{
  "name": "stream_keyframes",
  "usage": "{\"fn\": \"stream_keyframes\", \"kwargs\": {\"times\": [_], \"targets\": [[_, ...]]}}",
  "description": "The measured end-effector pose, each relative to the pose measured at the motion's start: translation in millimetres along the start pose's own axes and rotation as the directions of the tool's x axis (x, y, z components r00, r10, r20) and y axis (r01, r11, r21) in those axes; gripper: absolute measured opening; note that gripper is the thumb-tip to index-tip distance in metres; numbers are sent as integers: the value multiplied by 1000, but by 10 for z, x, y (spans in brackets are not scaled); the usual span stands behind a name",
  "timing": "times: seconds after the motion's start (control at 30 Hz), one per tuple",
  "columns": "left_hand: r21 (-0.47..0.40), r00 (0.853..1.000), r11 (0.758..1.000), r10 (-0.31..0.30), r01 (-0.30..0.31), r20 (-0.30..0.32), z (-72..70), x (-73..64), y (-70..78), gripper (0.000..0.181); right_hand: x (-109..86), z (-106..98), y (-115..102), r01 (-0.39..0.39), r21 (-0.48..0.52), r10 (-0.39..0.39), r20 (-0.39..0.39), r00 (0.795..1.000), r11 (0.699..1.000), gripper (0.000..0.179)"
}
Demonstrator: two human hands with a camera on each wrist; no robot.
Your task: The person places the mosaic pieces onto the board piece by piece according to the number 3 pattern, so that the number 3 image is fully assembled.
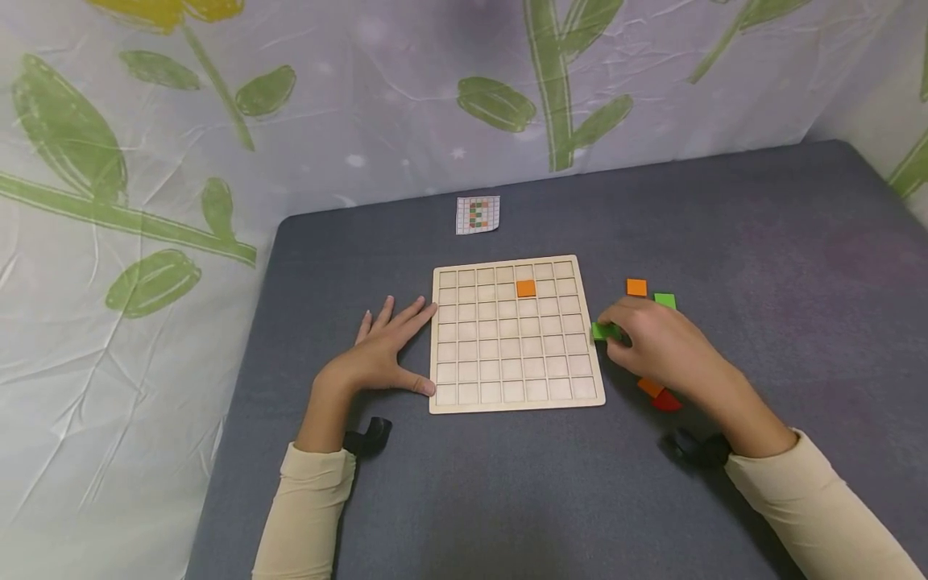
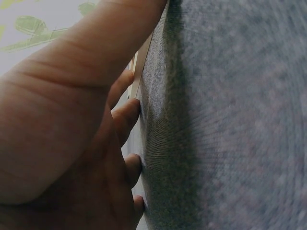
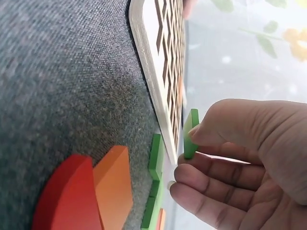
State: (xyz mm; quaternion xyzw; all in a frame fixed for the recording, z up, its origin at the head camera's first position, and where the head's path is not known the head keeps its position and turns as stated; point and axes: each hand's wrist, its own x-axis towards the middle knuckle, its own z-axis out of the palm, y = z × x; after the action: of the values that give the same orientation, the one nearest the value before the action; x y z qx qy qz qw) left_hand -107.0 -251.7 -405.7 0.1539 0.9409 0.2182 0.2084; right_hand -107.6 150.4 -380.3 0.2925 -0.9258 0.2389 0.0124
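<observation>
A pale wooden grid board (image 1: 507, 408) lies on the table, one orange square tile (image 1: 525, 288) sitting in a cell of an upper row. My left hand (image 1: 377, 354) rests with spread fingers at the board's left edge, thumb and index fingertip against the rim. Just off the right edge, my right hand (image 1: 656, 338) pinches a green square tile (image 3: 190, 135) between thumb and fingers, raised above the table in the right wrist view. Close around this hand lie an orange tile (image 1: 636, 287), a green tile (image 1: 664, 300), another orange tile (image 1: 650, 387) and a red curved-edge piece (image 1: 667, 400).
A small printed card (image 1: 478, 215) with a coloured grid pattern lies behind the board. Dark grey cloth covers the table (image 1: 478, 499). A flower-printed sheet (image 1: 377, 97) hangs along the far and left sides. Black straps with mounts (image 1: 373, 437) sit at both wrists.
</observation>
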Motion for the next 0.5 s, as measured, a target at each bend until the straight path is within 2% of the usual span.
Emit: {"fn": "stream_keyframes", "kwargs": {"times": [0.23, 0.5], "targets": [[4, 1000, 1000, 4, -4, -11, 10, 3, -9, 130, 63, 13, -7, 4, 17, -4, 1, 1000, 1000, 20], [5, 1000, 1000, 6, -6, -12, 9, -6, 4, 130, 150, 46, 4, -2, 10, 2, -21, 1000, 1000, 10]]}}
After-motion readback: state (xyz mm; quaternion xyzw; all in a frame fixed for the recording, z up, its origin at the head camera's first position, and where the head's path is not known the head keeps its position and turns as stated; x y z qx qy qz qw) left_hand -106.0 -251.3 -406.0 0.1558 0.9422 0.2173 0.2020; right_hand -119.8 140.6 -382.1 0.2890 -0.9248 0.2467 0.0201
